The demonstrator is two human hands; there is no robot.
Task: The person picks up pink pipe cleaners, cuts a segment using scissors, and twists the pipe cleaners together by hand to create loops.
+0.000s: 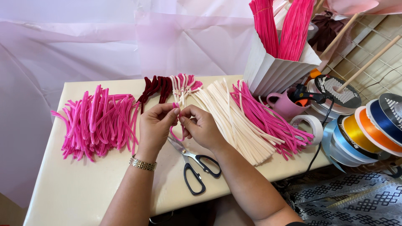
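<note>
A pink pipe cleaner (175, 133) is pinched by both the left hand (155, 124) and right hand (202, 127); its upper part is hidden behind fingers.

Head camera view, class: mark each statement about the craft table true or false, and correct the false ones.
1. Both hands pinch a pink pipe cleaner between them. True: the left hand and the right hand meet on it above the table.
2. The scissors are held in the right hand. False: they lie on the table below the hands, blades closed.
3. A loose pile of pink pipe cleaners lies to the left of the hands. True.
4. The white pleated container is empty. False: pink stems stand upright in it.
5. The left wrist wears a gold watch band. True.
6. The ribbon spools sit at the table's left end. False: they are at the right.
</note>
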